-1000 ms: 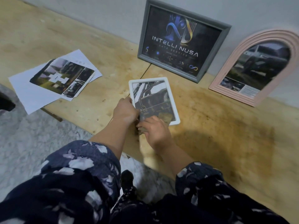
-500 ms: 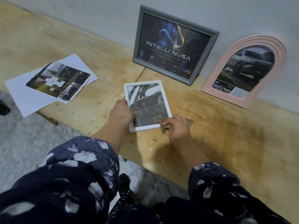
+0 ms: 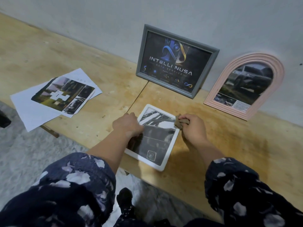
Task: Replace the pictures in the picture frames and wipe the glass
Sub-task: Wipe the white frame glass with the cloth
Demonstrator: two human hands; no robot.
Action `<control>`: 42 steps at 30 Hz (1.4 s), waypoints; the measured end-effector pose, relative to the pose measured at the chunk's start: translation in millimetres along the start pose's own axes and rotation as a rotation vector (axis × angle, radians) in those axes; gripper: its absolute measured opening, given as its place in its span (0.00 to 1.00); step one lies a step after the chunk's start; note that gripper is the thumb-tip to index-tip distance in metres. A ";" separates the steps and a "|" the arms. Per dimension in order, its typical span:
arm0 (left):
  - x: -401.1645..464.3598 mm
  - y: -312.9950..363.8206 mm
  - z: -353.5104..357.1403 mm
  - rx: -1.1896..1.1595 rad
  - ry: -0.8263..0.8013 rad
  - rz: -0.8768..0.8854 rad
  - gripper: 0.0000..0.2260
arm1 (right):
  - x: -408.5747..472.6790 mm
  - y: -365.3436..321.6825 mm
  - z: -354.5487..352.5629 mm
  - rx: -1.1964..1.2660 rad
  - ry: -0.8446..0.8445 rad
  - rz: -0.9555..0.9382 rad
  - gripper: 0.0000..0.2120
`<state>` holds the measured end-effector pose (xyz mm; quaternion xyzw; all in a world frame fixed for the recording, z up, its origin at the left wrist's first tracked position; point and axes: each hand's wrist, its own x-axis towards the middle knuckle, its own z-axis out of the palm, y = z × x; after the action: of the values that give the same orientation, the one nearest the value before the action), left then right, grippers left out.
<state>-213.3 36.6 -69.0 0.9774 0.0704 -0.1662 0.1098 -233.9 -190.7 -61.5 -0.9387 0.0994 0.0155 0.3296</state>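
A small white picture frame (image 3: 161, 164) with a black-and-white car picture lies flat on the wooden table (image 3: 98, 128). My left hand (image 3: 127, 126) grips its left edge, fingers curled over the glass. My right hand (image 3: 194, 128) holds a bunched brown cloth (image 3: 179, 122) against the frame's upper right corner. A grey frame (image 3: 176, 60) with a dark logo picture and a pink arched frame (image 3: 246, 82) with a car picture lean on the wall behind.
Loose printed pictures on white sheets (image 3: 54, 97) lie at the table's left front, overhanging the edge. A pale rug (image 3: 24, 158) covers the floor below. The grey wall (image 3: 147, 17) runs along the back of the table.
My right hand has moved the cloth from the frame's lower edge up along its right side to the upper right corner. My left hand keeps holding the left edge.
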 end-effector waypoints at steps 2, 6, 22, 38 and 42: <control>10.0 9.4 -4.1 -0.025 0.082 0.021 0.16 | 17.3 -16.6 10.6 -0.023 0.015 -0.057 0.18; 30.4 24.5 -4.9 -0.025 0.135 0.068 0.15 | 54.8 -43.2 31.1 -0.130 -0.019 -0.128 0.24; 55.0 15.2 7.7 -0.157 0.099 -0.055 0.08 | 77.6 -65.9 76.2 -0.265 -0.202 -0.176 0.12; 48.1 14.3 5.1 -0.199 0.076 -0.113 0.07 | 19.2 9.1 38.3 -0.107 -0.018 0.389 0.13; 43.7 16.5 5.4 -0.264 -0.048 -0.121 0.13 | 16.0 3.2 38.9 -0.033 -0.003 0.436 0.11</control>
<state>-171.3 23.8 -85.7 0.9443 0.1477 -0.1851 0.2287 -217.5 -171.8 -95.4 -0.9003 0.2993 0.0894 0.3031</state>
